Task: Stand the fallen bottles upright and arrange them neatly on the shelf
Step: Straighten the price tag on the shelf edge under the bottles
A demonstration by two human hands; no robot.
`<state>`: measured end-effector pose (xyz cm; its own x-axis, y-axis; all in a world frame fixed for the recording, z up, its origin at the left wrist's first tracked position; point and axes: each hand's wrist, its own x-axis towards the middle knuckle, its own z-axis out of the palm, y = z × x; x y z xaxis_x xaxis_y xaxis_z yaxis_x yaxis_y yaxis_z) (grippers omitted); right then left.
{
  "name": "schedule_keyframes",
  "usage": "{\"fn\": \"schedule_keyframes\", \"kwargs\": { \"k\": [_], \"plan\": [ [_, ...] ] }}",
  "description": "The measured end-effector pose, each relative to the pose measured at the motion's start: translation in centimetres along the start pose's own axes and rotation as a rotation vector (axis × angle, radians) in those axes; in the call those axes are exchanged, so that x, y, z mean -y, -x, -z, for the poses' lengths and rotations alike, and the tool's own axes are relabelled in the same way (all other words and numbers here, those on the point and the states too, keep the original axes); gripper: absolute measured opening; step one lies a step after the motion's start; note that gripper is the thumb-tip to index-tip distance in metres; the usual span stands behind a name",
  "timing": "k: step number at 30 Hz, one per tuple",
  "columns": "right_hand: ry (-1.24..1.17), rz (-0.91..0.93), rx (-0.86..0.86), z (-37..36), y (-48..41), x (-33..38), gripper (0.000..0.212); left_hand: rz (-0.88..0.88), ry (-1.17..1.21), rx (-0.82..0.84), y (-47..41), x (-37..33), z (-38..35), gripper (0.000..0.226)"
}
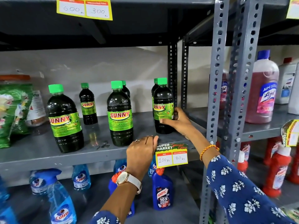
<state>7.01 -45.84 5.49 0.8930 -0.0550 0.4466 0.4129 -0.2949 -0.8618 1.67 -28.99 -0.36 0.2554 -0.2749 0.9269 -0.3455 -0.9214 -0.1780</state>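
— What can you read on the grey shelf (40, 152)?

— "SUNNY" in red on green labels, on dark bottles with green caps. All stand upright: a big one at the left front (65, 118), a small one behind it (88, 104), a big one in the middle (120, 113) with another mostly hidden behind it (125, 89), and one at the right end (163, 105) with a further cap peeking from behind.

— And the hands?

— The right hand (178, 122) is wrapped around the lower label of the right-end bottle, thumb across the front. The left hand (142, 151) rests on the shelf's front edge, fingers curled over it, holding nothing.

— Any prices?

— A tag (172, 156) on the edge reads "SUPER MARKET", "100 Rs" and "80 Rs". A yellow tag above (84, 8) shows 600 and 300.

— Below?

— Blue "Colin" sprays (80, 178) and a "HARPIC 10X" bottle (162, 191). To the right, a pink bottle (263, 92) reads, I think, "Lizol". The green packet (13, 113) at the far left is cut off and unreadable.
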Motion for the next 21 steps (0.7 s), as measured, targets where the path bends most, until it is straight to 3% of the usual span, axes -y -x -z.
{"fn": "schedule_keyframes", "kwargs": {
  "k": [3, 8, 21],
  "plan": [
    [-0.007, 0.0, 0.045, -0.09, -0.14, 0.03, 0.044, -0.008, -0.007, -0.003, 0.02, -0.06, 0.05, 0.039],
    [0.036, -0.018, 0.001, -0.03, -0.33, -0.13, 0.07, -0.014, -0.009, -0.003, 0.08, -0.04, -0.11, 0.04],
    [0.049, -0.017, 0.028, -0.04, -0.6, -0.28, 0.061, -0.017, -0.036, -0.039, 0.13, 0.0, -0.24, 0.038]
  ]
}}
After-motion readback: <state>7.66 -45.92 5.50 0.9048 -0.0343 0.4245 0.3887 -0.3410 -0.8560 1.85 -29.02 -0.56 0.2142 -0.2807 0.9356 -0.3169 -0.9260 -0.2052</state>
